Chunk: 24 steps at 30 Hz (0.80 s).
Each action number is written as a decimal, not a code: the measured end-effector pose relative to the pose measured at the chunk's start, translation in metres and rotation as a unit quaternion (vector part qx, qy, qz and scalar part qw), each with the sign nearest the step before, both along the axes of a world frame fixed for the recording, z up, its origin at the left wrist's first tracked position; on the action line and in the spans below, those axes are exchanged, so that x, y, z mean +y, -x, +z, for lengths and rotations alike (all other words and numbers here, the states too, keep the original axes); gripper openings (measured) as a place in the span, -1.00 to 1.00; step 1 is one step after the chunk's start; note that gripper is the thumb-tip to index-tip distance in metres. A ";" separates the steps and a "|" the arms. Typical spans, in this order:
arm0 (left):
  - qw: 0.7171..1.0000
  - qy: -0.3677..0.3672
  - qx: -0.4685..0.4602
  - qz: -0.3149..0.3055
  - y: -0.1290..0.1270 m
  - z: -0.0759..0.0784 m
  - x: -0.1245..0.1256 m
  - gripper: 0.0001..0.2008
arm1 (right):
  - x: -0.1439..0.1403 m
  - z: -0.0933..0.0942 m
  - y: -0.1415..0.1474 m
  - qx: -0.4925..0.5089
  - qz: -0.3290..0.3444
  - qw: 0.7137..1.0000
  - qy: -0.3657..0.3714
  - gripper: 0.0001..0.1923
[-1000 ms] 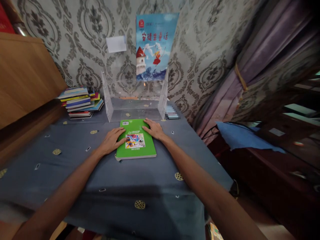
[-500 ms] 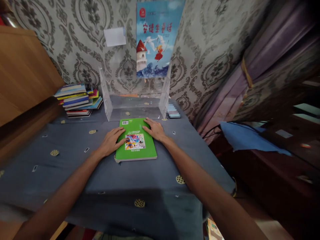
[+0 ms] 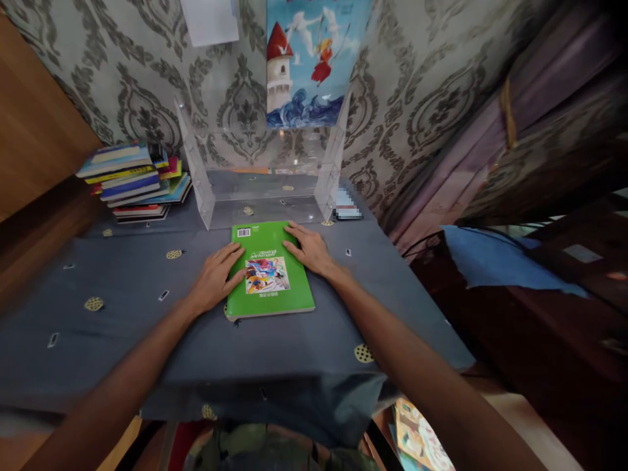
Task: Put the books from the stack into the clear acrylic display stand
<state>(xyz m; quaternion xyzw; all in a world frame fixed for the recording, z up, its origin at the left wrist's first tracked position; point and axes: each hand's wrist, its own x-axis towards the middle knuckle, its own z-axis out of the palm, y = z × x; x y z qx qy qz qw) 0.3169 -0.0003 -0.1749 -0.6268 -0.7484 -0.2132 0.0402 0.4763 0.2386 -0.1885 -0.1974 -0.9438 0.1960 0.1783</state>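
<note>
A dark blue cloth (image 3: 122,340) covers the table. On it lies a green book (image 3: 269,271), thin, light, slightly flexible; best gripped at its long edges. The left hand (image 3: 213,278) and right hand (image 3: 309,248) rest flat, fingers spread, on its sides. Behind stands a clear acrylic rack (image 3: 265,196).

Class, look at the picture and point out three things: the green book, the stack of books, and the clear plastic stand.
green book (image 3: 275,297): head view, on its bare green cover below the picture.
stack of books (image 3: 128,180): head view, on the spines facing us.
clear plastic stand (image 3: 265,210): head view, on its flat base.
</note>
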 end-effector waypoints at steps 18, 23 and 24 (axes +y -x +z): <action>0.997 0.045 0.033 -0.049 0.021 0.013 0.044 -0.46 | -0.004 0.005 -0.010 -0.001 0.022 0.999 0.026 -0.46; 0.997 0.033 0.050 -0.053 0.020 0.013 0.077 -0.56 | -0.005 0.005 -0.011 0.002 0.014 1.000 0.021 -0.49; 0.996 0.028 0.053 -0.059 0.019 0.012 0.081 -0.57 | -0.005 0.004 -0.012 0.006 0.011 1.000 0.020 -0.49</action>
